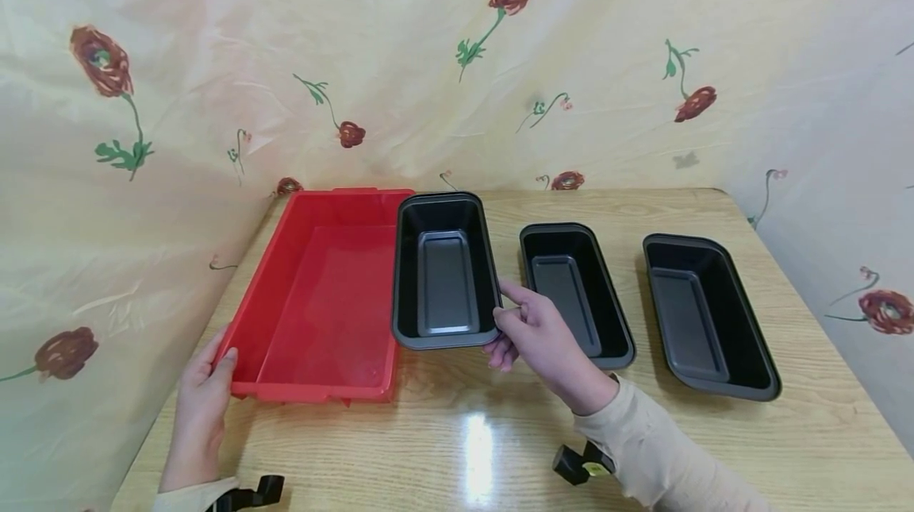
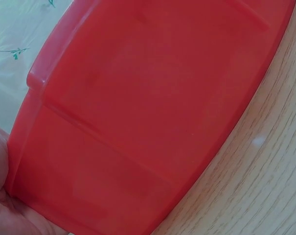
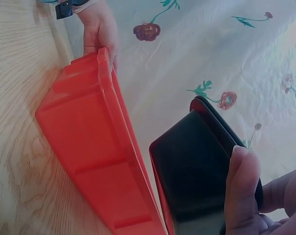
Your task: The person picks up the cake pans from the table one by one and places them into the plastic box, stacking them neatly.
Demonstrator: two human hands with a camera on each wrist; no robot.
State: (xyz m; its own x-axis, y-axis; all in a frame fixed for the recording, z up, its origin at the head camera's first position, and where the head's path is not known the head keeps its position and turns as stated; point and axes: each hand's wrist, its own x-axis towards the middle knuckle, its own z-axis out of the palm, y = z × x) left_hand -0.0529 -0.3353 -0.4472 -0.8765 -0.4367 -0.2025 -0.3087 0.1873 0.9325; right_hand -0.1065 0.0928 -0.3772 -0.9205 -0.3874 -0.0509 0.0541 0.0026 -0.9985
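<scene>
The left hand gripped the red tray while the right hand pinched a black pan near its corner.

— Call this a kitchen, going by the dark pans?
— Can't tell. Looks like a makeshift work nook, with a wood-grain table walled on three sides by flower-printed sheeting.
</scene>
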